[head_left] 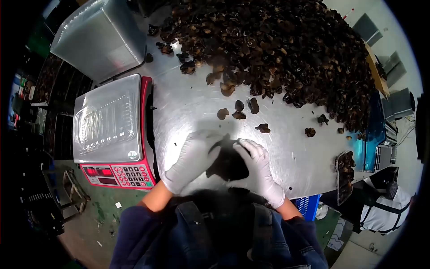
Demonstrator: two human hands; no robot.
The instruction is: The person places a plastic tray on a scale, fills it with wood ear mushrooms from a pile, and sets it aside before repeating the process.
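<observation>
My left hand (195, 157) and my right hand (257, 172), both in white gloves, curve around a dark clump of wood ear mushrooms (229, 163) at the near edge of the steel table. Fingers of both hands are bent against the clump's sides; some fingertips are hidden. Beyond my hands lie loose wood ear mushrooms (263, 128). A large heap of wood ear mushrooms (277, 49) covers the far side of the table.
To the left stands a red digital scale (114, 172) with a clear plastic tray (107, 121) on its plate. Behind it is a stack of clear containers (101, 40). A filled tray (345, 177) sits at the right edge, near a blue crate (307, 207).
</observation>
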